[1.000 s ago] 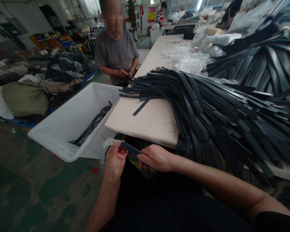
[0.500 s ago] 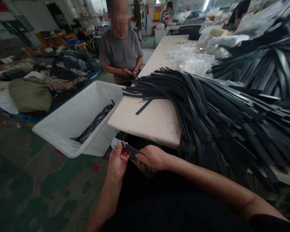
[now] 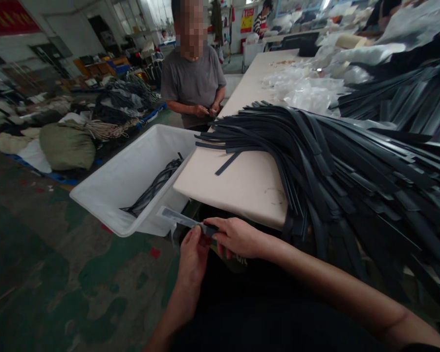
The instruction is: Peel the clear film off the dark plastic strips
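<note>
My left hand (image 3: 193, 253) and my right hand (image 3: 237, 237) are both closed on one dark strap (image 3: 208, 229) held just below the near corner of the cream table (image 3: 242, 188). The strap's end sits inside a clear plastic sleeve (image 3: 174, 216) that sticks out to the left past my left fingers. A large heap of black straps (image 3: 337, 166) fans across the table to my right, some hanging over its near edge. One loose strap (image 3: 228, 163) lies alone on the bare tabletop.
A white plastic tub (image 3: 132, 181) with several dark straps in it stands left of the table. A person in a grey shirt (image 3: 193, 83) works at the table's far left side. Clear plastic bags (image 3: 304, 90) lie farther back. Sacks and bundles cover the green floor at left.
The plastic sleeve has slid over the strap's end and now sticks out to the left. My left hand has shifted right along the strap, closer to my right hand. The camera has turned left.
</note>
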`<state>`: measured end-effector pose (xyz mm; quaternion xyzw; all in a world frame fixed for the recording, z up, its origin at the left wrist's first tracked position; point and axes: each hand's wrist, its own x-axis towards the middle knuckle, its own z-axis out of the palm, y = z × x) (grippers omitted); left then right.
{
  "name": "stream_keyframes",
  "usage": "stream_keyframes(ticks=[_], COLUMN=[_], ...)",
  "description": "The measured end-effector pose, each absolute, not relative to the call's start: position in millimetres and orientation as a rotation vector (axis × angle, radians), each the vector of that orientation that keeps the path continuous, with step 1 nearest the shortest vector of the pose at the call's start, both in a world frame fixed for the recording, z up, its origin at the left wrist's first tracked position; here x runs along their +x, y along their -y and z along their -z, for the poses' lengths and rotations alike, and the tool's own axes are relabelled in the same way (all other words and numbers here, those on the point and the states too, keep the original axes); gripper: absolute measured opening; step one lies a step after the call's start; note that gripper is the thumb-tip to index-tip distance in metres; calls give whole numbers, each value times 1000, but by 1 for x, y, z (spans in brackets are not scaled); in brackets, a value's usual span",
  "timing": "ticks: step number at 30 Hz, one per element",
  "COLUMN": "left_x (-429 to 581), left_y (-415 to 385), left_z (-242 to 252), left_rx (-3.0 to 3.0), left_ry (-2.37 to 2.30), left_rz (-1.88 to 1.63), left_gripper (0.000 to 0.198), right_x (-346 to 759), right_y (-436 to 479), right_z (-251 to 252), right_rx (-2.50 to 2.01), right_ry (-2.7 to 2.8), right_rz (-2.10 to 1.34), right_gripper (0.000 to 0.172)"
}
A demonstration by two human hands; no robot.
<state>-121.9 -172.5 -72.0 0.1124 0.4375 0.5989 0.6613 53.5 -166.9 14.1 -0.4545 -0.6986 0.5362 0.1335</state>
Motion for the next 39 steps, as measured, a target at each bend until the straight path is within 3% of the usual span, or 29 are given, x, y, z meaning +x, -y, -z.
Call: stream_keyframes(ticks=[5, 11, 17, 21, 30, 33, 39], left_x=[-126, -111, -120, -111, -118, -107, -125], left_y=[165, 175, 172, 182, 177, 182, 169], left_z=[75, 74, 70, 75, 75, 77, 77], left_rx=[47, 234, -36, 105, 31, 162, -27], left_ry=[-1102, -895, -1071, -890, -1002, -892, -1020], left_rz=[-1426, -1299, -1403, -1288, -1308, -1232, -1291], left_gripper=[7, 23, 10, 17, 11, 18, 9], right_x=[62, 56, 62, 54, 56, 49, 82], right_y=[170, 164, 167, 163, 163, 158, 181], right_z=[-28, -25, -22, -13, -16, -11, -36], right_rx=[-1338, -1488, -1478, -1501, -1503, -1514, -1052], right_ry=[2112, 2165, 2169, 2221, 2192, 2173, 2278], right_rz=[-1408, -1222, -1116, -1013, -1061, -1059, -1216], right_gripper=[59, 54, 58, 55, 55, 54, 39])
